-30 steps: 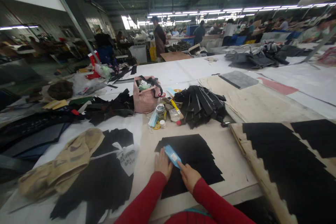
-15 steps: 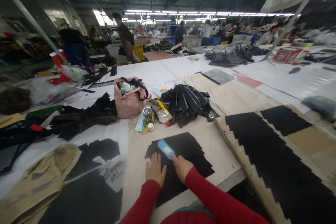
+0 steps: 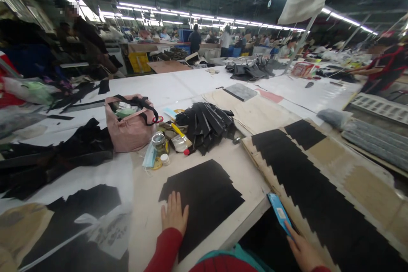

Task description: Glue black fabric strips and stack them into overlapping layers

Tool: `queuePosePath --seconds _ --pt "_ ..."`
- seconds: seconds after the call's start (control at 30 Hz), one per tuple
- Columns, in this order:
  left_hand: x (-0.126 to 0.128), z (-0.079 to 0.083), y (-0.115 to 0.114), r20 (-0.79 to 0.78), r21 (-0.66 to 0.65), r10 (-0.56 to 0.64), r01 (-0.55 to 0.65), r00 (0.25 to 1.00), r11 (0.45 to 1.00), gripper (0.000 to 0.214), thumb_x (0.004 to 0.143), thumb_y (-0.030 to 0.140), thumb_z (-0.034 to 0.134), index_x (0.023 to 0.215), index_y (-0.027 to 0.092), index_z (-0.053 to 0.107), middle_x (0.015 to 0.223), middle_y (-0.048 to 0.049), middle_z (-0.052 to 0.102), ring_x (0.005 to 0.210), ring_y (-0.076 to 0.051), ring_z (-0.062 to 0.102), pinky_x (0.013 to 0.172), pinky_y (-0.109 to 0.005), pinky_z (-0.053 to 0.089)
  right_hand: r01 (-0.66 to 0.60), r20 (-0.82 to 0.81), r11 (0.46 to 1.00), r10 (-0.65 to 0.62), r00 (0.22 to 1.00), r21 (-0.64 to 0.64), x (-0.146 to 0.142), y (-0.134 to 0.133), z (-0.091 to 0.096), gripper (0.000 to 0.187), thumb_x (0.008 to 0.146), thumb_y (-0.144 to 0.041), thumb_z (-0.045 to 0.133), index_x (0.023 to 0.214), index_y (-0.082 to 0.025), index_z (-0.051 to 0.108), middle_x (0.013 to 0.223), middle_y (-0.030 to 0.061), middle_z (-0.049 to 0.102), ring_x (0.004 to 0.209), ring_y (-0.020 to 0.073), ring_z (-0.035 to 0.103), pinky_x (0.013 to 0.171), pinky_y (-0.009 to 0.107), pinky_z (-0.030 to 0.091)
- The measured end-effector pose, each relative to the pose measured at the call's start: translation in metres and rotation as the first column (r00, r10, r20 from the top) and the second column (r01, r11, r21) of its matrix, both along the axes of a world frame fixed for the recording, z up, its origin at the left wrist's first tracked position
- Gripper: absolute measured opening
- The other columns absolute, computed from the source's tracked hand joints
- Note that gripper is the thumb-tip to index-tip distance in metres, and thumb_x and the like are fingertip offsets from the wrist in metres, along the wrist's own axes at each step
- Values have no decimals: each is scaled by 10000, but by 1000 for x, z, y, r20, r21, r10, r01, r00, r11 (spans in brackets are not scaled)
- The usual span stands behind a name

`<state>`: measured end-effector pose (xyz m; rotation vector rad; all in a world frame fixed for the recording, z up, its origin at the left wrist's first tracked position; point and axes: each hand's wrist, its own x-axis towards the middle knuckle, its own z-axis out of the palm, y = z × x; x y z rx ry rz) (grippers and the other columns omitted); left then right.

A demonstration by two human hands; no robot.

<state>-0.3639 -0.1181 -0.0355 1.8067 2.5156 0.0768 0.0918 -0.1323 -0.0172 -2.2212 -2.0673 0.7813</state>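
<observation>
My left hand [image 3: 175, 212] lies flat, fingers stretched out, on the left part of a stack of black sheet pieces [image 3: 210, 195] with stepped edges. My right hand [image 3: 301, 246] is closed round the near end of a flat blue tool [image 3: 279, 212] with a white label; its exact kind I cannot tell. The tool points away from me, above the gap right of the table corner and beside the left edge of a board [image 3: 306, 216]. On that board black pieces [image 3: 321, 182] lie overlapped in a long stepped row.
Beyond the stack stand a glass jar [image 3: 158, 142], a small white pot [image 3: 165, 159], a yellow-handled brush [image 3: 180, 133] and a heap of black strips [image 3: 205, 125]. A pink bag [image 3: 129, 127] is at left, a plastic bag [image 3: 110, 229] nearer. A co-worker [image 3: 382, 66] is at far right.
My right hand has carried the blue tool from above the black stack rightwards to the board's edge. The left hand stays flat on the stack. The view has swung right.
</observation>
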Motion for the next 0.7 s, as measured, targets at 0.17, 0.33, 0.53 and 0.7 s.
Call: queuePosePath --seconds 0.17,0.33,0.53,0.7 --pt "0 3 -1 -9 15 -2 3 1000 1000 548 846 379 226 1322 119 305 1398 -79 238 1273 -213 259 1033 -449 181 16 -155 999 -10 988 35 -54 8 18 619 842 -415 224 1361 -78 232 1181 136 515 1089 198 489 916 305 388" --pt "2 3 -1 -31 12 5 -5 1000 1000 543 845 374 222 1318 124 316 1396 -74 248 1273 -207 262 1035 -439 188 -88 -348 987 130 929 134 -181 110 47 525 786 -192 322 1296 -76 366 1176 138 498 1125 188 439 948 307 342" --pt "5 3 0 -63 -1 12 -12 998 1000 539 844 374 233 1321 132 298 1403 -57 222 1275 -199 259 1029 -427 207 52 -422 997 -27 906 49 -211 190 35 515 808 -231 311 1313 -135 347 1043 121 560 744 146 583 730 309 469" --pt "4 3 2 -52 -31 26 -28 998 999 537 839 365 237 1324 140 296 1402 -49 227 1280 -200 248 1033 -427 198 155 -504 987 -159 849 -49 -110 97 20 620 809 -447 180 1348 -157 284 678 51 596 462 144 532 511 297 480"
